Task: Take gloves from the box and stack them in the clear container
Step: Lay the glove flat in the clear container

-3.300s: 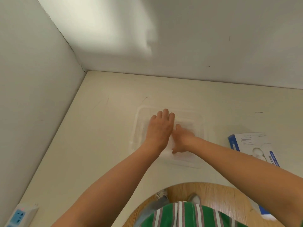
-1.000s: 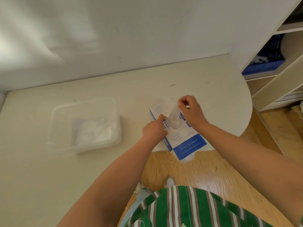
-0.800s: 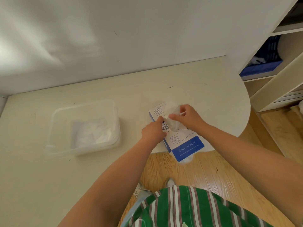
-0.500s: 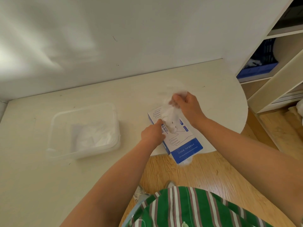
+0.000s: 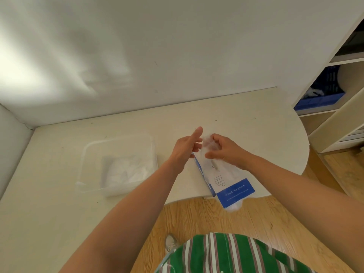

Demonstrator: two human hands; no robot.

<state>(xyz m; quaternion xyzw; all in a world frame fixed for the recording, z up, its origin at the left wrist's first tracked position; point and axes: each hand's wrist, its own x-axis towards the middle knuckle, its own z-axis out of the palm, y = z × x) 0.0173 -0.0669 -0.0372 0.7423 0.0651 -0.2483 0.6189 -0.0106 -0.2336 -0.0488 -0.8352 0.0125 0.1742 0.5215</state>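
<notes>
A blue and white glove box [image 5: 226, 181] lies at the table's front edge, one end hanging over it. Just above its far end, my right hand [image 5: 224, 149] pinches a thin clear glove [image 5: 207, 142]. My left hand [image 5: 186, 147] is raised beside it, index finger straight, other fingers curled toward the glove; whether they grip it I cannot tell. The clear container [image 5: 118, 162] sits to the left with a stack of clear gloves [image 5: 126, 171] inside.
The cream table [image 5: 59, 203] meets white walls behind and on the left. Its rounded right end lies near a white shelf unit [image 5: 334, 107] holding a blue crate. Wooden floor [image 5: 206, 217] shows below the front edge.
My left hand has lifted off the box and come up next to the glove. My right hand holds the pulled-out glove a little lower and closer to the box.
</notes>
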